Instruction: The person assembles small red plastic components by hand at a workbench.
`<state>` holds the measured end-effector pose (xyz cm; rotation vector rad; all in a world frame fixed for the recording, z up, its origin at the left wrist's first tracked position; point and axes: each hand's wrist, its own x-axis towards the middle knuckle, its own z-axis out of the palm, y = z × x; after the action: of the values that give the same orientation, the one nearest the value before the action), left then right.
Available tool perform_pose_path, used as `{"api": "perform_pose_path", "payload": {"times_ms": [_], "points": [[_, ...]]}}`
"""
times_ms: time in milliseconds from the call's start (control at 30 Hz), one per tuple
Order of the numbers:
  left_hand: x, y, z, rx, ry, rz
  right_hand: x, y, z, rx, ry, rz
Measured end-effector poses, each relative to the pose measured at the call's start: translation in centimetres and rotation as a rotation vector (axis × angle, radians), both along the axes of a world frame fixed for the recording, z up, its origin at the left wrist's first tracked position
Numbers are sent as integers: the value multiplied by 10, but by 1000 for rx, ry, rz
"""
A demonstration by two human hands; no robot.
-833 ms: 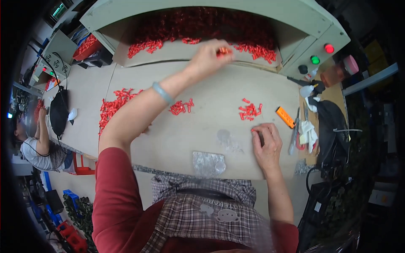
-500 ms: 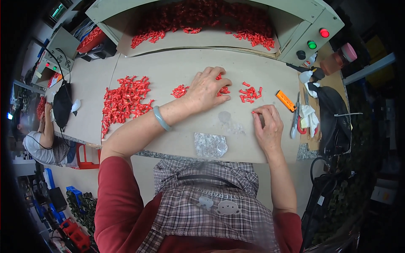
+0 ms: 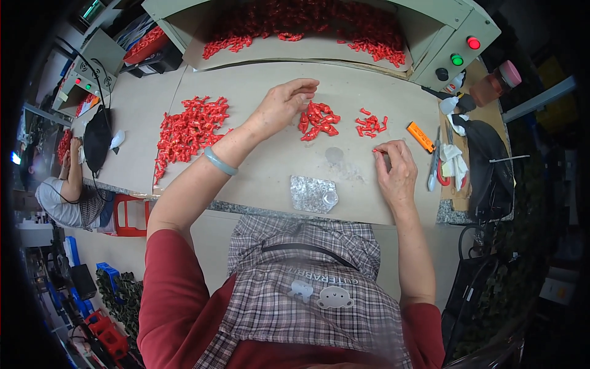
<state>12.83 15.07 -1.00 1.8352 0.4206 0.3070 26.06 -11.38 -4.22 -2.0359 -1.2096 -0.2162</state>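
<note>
My left hand (image 3: 284, 109) hovers above the bench, fingers outstretched side by side, with nothing visible in them. Close under its fingertips lies a small heap of glossy red figure-like plastic pieces (image 3: 319, 120); what lies beneath the palm is hidden. Thumb and forefinger of my right hand (image 3: 395, 171) are pinched on a small red piece (image 3: 376, 150), mostly covered by the fingertips. Slimmer red pieces (image 3: 370, 124) are scattered just beyond that hand. Left of my left forearm spreads a larger pile of red figure-like pieces (image 3: 192, 132).
A grey-green cabinet (image 3: 424, 67) holding many red pieces stands at the back. A clear slab (image 3: 313, 194) lies near the front edge. On the right are an orange lighter-shaped item (image 3: 420, 136), a cutter (image 3: 434, 166) and a lidded jar (image 3: 495, 85). Another person (image 3: 64, 200) works far left.
My left hand has lifted away from the middle red pieces toward the back left, uncovering them. My right hand keeps its pinch. The whole view has shifted slightly.
</note>
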Motion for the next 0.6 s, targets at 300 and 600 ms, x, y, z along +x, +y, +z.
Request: {"api": "perform_pose_path", "payload": {"times_ms": [300, 600], "points": [[-31, -39, 6, 809, -43, 90, -2, -1, -2, -9, -7, -21], [-40, -63, -12, 1042, -68, 37, -2, -2, -3, 55, 6, 55]]}}
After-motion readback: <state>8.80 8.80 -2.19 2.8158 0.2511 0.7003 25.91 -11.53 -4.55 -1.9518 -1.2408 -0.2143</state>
